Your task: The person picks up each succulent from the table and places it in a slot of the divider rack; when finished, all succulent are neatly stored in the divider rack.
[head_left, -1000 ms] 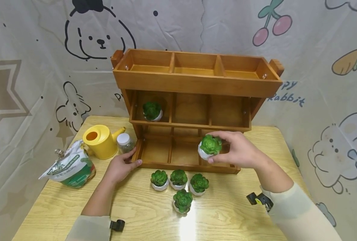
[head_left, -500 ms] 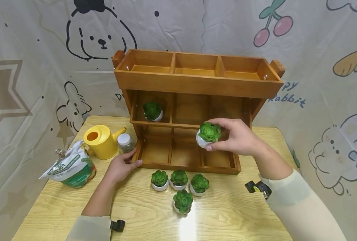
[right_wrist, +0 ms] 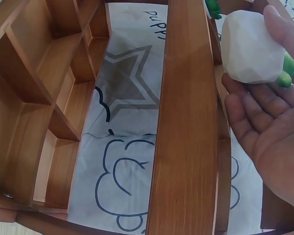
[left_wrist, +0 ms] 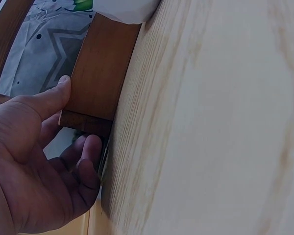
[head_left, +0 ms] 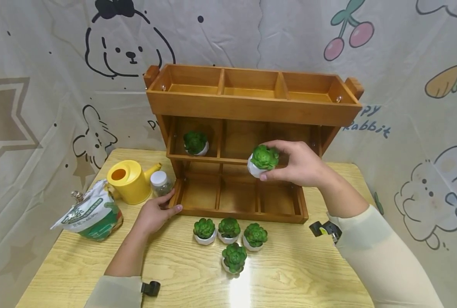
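My right hand (head_left: pixel 299 162) pinches a small potted succulent (head_left: pixel 265 157), holding it in front of the middle tier of a three-tier wooden plant stand (head_left: pixel 251 105). The right wrist view shows the white faceted pot (right_wrist: pixel 252 46) between thumb and fingers, its green leaves partly hidden by the hand. Low on the stand, my left hand (head_left: pixel 157 214) grips the front left corner of the bottom tier (left_wrist: pixel 100 73), thumb on the front face. Another potted succulent (head_left: pixel 195 142) sits in the middle tier's left compartment. Several more potted succulents (head_left: pixel 229 229) stand on the table before the stand.
Left of the stand are a yellow watering can (head_left: pixel 132 182), a clear jar with a white lid (head_left: pixel 161 183) and a white-and-green bag (head_left: pixel 91 214). A printed curtain (head_left: pixel 228 34) hangs behind the wooden table (head_left: pixel 290 265).
My right hand has raised the potted succulent from in front of the bottom tier to the middle tier, drifting slightly left. My left hand keeps its place on the corner.
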The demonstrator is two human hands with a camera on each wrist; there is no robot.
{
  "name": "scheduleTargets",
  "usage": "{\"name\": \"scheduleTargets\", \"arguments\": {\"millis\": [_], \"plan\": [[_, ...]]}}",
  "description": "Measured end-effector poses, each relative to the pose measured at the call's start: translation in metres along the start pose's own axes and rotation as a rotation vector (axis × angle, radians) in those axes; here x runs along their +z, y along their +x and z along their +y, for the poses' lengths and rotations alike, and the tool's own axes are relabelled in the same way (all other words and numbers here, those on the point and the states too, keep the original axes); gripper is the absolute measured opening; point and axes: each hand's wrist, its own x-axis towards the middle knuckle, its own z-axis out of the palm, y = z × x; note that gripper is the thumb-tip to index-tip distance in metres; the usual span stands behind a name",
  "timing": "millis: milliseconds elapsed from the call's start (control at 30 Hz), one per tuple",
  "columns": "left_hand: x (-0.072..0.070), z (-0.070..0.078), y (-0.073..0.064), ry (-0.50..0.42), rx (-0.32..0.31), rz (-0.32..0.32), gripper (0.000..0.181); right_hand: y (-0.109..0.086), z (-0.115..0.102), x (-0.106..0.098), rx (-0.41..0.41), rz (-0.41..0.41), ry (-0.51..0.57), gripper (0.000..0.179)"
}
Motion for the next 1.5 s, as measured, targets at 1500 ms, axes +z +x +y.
{"name": "scheduleTargets", "arguments": {"millis": [1500], "plan": [[0.000,-0.002,0.000,-0.027,0.005,-0.001,0.072,0.053,-0.001,0.026,0.146,0.039,-0.021,0.077]]}}
